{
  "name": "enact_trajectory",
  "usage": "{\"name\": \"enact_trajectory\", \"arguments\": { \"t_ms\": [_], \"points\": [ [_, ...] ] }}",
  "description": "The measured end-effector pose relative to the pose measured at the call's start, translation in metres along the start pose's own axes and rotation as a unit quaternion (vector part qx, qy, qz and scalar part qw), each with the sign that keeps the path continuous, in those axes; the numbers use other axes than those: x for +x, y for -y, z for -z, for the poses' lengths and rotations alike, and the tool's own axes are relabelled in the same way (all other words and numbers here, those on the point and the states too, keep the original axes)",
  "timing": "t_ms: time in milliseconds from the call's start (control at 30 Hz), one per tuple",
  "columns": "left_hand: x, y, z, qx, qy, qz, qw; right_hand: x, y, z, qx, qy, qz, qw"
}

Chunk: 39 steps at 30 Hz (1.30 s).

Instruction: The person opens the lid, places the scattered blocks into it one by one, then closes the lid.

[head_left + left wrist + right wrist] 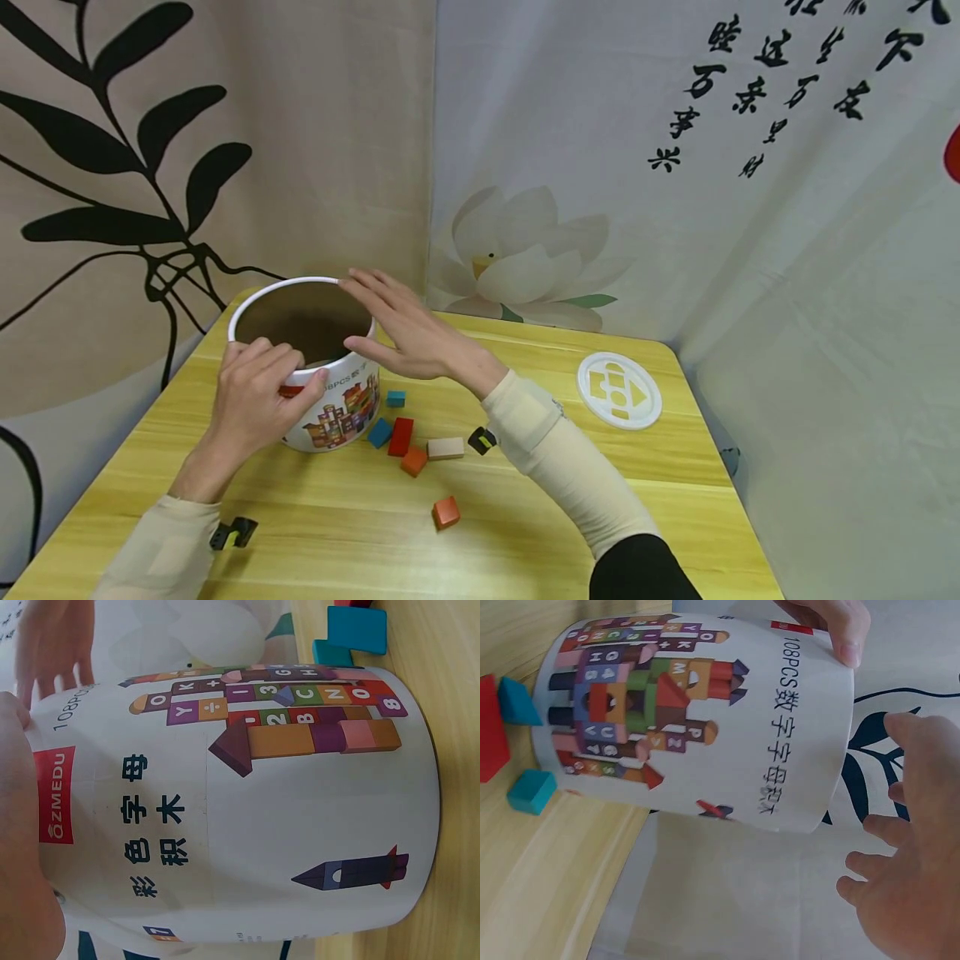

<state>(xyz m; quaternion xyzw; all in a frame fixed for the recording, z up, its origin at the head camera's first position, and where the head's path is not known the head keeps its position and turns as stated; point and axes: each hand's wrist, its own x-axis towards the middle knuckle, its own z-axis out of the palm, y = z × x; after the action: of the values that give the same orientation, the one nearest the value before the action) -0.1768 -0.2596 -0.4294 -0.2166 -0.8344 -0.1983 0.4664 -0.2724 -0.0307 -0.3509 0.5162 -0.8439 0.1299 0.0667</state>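
A white bucket [341, 412] printed with a picture of toy blocks stands at the table's left back, its opening facing up. My left hand [258, 396] grips the near left rim, fingers over the edge and thumb along the outside. At the right rim, my right hand [408, 329] has its fingers stretched out, overlapping the edge in the head view. In the right wrist view the right hand [922, 847] shows beside the bucket's mouth, holding nothing. The bucket's bottom inside is mostly hidden from sight.
Beside the bucket lie blue blocks [396, 398], a red block [401, 437], an orange block [413, 461] and a beige block [446, 448]. Nearer the front is another orange block [446, 512]. A round white lid [649, 412] with cut-out shapes lies at the right. Fabric backdrops border the table.
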Motion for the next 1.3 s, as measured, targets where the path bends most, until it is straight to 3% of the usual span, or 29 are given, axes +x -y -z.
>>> {"name": "enact_trajectory", "arguments": {
  "t_ms": [333,633,1100,1300],
  "points": [
    [-0.001,-0.001,0.001,-0.006,0.006,0.014,0.9999,-0.042,-0.016,-0.010,0.027,-0.008,-0.025,0.999],
    [-0.001,0.001,0.001,-0.005,0.011,0.022,0.9997,-0.065,-0.036,-0.041,0.018,0.026,-0.055,0.998],
    [-0.003,0.001,0.000,-0.004,0.011,0.020,0.9997,-0.072,-0.045,-0.105,0.026,0.132,-0.098,0.986],
    [-0.003,0.002,0.000,-0.002,0.014,0.022,0.9997,-0.070,-0.048,-0.122,0.025,0.140,-0.096,0.985]
  ]
}}
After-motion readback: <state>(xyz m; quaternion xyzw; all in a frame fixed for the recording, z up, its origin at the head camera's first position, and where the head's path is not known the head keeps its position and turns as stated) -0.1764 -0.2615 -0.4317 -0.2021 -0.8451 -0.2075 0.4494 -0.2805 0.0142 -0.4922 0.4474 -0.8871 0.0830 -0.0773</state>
